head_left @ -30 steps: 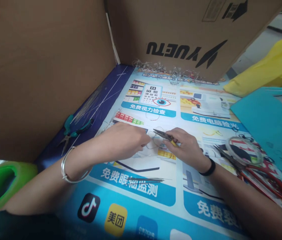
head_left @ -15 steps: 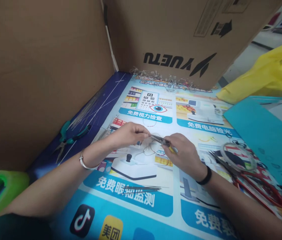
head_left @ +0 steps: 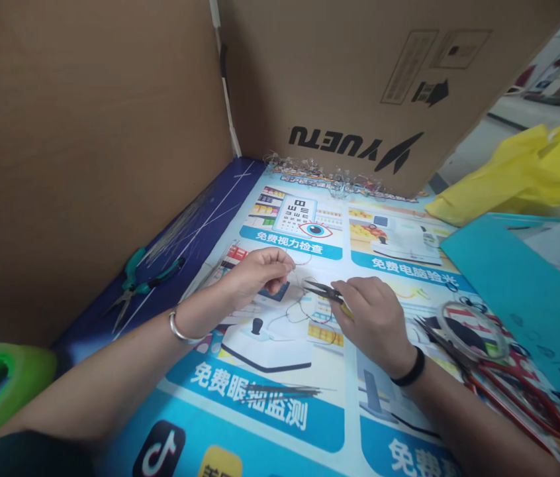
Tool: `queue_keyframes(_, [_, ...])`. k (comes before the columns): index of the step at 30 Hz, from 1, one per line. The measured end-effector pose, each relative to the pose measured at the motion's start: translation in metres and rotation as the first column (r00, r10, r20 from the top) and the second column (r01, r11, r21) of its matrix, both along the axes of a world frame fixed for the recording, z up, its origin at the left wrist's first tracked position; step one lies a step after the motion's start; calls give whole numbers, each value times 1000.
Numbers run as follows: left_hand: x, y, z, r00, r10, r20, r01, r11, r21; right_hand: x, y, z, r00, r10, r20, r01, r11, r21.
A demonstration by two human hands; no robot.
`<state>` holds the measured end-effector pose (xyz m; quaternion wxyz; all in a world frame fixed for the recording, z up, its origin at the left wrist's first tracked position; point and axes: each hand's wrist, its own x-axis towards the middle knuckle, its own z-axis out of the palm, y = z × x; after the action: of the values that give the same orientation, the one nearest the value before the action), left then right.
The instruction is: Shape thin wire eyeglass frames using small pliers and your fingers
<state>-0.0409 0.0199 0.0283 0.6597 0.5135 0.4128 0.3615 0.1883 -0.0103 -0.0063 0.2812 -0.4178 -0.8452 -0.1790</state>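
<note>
My left hand (head_left: 265, 271) is closed in a pinch at the middle of the printed sheet, with a fine wire (head_left: 304, 263) at its fingertips. Most of what lies between those fingers is too thin to make out. Needle-nose pliers (head_left: 322, 289) with yellow handles are gripped in my right hand (head_left: 372, 318). Their jaws point left, slightly apart, a short gap from my left fingers. Below the jaws, thin wire loops (head_left: 304, 311) show against the print. Nearer to me lies a bundle of short dark wires (head_left: 284, 391).
Cardboard walls (head_left: 126, 132) close off the left and back. Teal-handled pliers (head_left: 134, 285) lie left beside loose straight wires (head_left: 175, 232). On the right are red-handled scissors (head_left: 513, 397), a clear tape ring (head_left: 473, 331), a turquoise sheet (head_left: 518, 278) and yellow plastic (head_left: 508, 179). Green tape (head_left: 36, 371) stands front left.
The pliers' jaws have come away from my left fingertips and parted slightly. My right hand has shifted a little right. My left hand stays pinched, and the whole view has tilted up a little.
</note>
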Motion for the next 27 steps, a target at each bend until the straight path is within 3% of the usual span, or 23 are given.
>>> queue_keyframes(12, [5,-2,1,998,54,44,-52,997,-49,2,-3,5,996,36,82,-41,997,58])
queue_keyframes(22, [4,-2,2,1000,9,21,-8,999,-38,1,-4,8,995,50,82,-54,997,47])
queue_keyframes(27, [5,-3,-3,997,-81,-1,80,989,-122,3,-3,9,994,49,96,-56,996,66])
